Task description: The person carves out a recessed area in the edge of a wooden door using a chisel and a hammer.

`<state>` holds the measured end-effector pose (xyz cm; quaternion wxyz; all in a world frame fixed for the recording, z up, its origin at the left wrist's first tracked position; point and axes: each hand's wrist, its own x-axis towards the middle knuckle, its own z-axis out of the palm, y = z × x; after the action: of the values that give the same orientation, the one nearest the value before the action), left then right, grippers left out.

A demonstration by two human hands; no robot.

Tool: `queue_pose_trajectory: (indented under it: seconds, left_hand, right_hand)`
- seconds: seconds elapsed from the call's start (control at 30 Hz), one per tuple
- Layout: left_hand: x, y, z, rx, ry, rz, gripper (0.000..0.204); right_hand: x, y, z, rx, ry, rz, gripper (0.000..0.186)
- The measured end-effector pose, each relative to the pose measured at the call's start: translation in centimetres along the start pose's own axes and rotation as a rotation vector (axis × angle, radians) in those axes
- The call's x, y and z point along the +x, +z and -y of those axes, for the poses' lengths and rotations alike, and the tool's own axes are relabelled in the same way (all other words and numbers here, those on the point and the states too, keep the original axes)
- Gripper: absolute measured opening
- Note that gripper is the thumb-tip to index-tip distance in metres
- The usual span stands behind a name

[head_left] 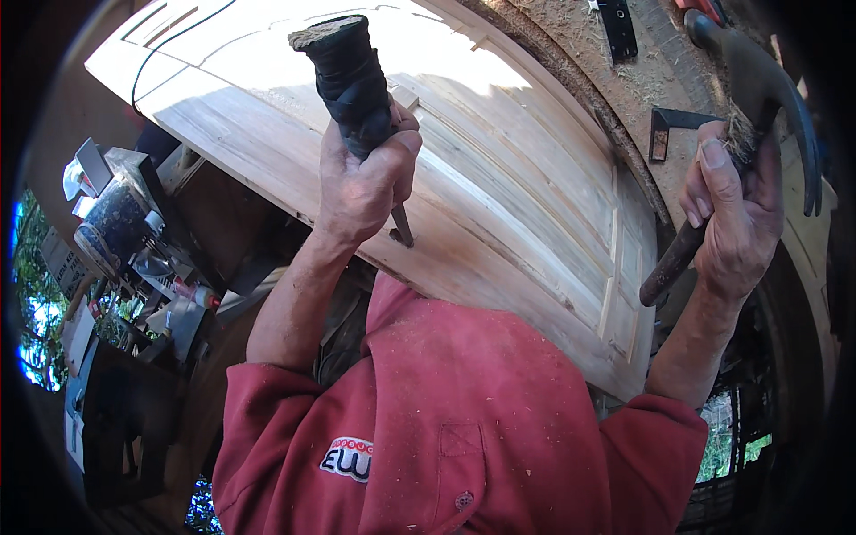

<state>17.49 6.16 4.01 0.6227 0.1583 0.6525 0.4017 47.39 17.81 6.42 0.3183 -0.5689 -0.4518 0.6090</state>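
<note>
My left hand [361, 192] is closed round a chisel [348, 85] whose thick handle is wrapped in black tape and has a battered top. The chisel stands nearly upright, its blade coming out below my fist at a small dark notch near the close edge of a pale wooden panelled door [499, 209]. Whether the blade tip sits inside the notch I cannot tell. Raised at the right, my right hand [736, 209] grips a claw hammer [758, 80] close below its dark head. The hammer's handle slants down toward the door, apart from the chisel.
A small try square [660, 134] and a black strip [618, 31] lie on the shavings-strewn bench [664, 76] at the far right. A thin black cable [135, 85] crosses the door's far left corner. Bottles and clutter [192, 290] stand at the left. Bright sunlight washes out the door's far part.
</note>
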Motion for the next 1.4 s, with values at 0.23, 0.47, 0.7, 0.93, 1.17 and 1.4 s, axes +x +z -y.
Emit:
queue_pose_trajectory:
  seconds: [0.23,0.47,0.7,0.93,1.17,1.4]
  left_hand:
    - [0.0,1.5,0.1,0.135,0.035,0.089,0.023]
    - [-0.1,2.7,0.8,0.223,0.065,0.085,0.019]
    - [-1.1,3.3,1.3,0.431,0.074,0.265,0.049]
    - [-1.1,2.6,0.9,0.403,0.017,0.251,0.04]
    - [-1.1,3.2,-1.0,0.539,0.373,0.171,0.042]
    - [0.7,0.2,-5.6,0.033,0.325,-0.048,0.019]
  right_hand:
    - [1.8,2.3,2.1,-0.059,-0.118,0.022,0.033]
    - [4.9,5.5,4.4,-0.668,-0.629,0.629,0.044]
    - [0.8,5.0,2.3,-0.804,-0.649,0.568,0.037]
    - [2.5,0.6,4.4,-0.217,-0.341,0.087,0.042]
    - [0.2,2.2,0.0,-0.069,-0.06,-0.049,0.045]
    - [-3.7,1.3,-6.7,-0.029,0.379,0.044,0.056]
